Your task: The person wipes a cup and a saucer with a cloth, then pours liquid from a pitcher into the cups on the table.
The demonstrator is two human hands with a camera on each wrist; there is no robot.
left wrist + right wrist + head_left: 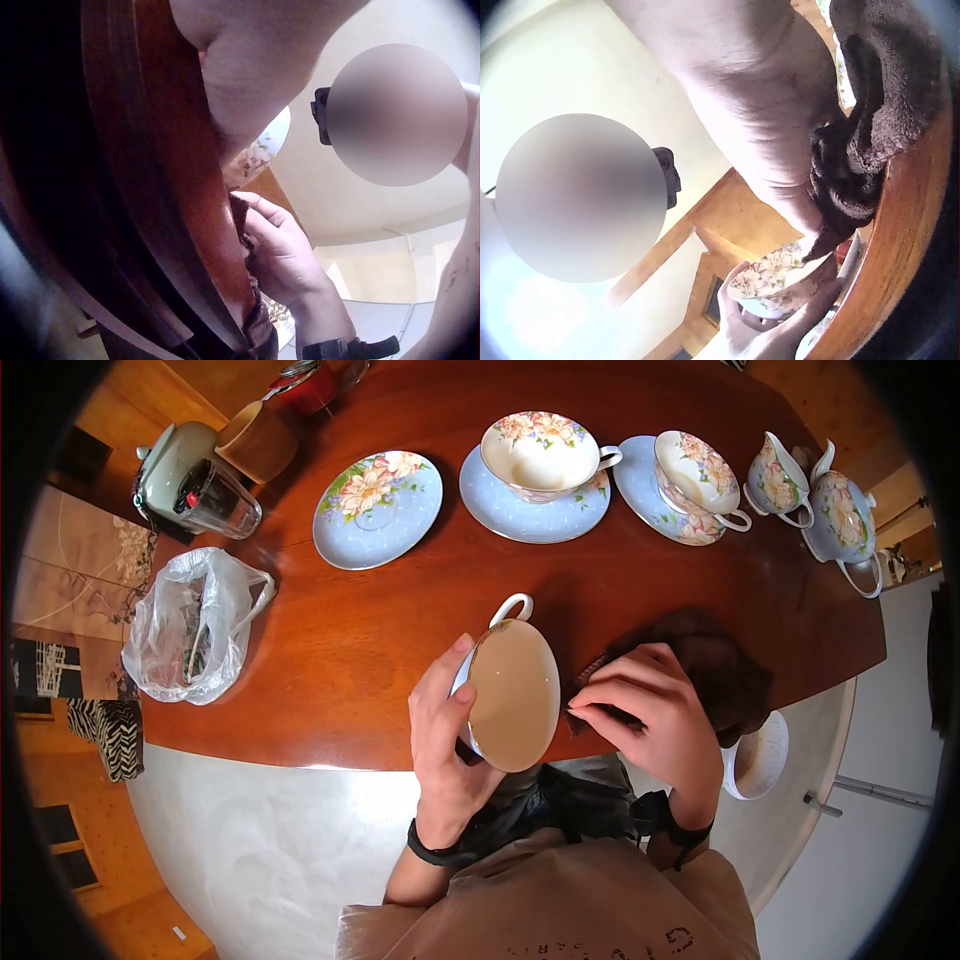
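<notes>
- Cup point(515, 695) tilted, clasped in left grip point(437, 735), near front edge of counter point(300, 670), handle point(517, 601) pointing away.
- Brown cloth point(725, 665) pinched in right grip point(645, 705), just beside cup, bunched near same edge.
- Blue saucer point(375, 520) farther back on counter.

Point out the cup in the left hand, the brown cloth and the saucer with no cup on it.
Held cup point(515, 695): head view, on its inside.
Brown cloth point(892, 109): right wrist view, on its bunched folds.
Cupless saucer point(378, 510): head view, on its patterned face.
</notes>
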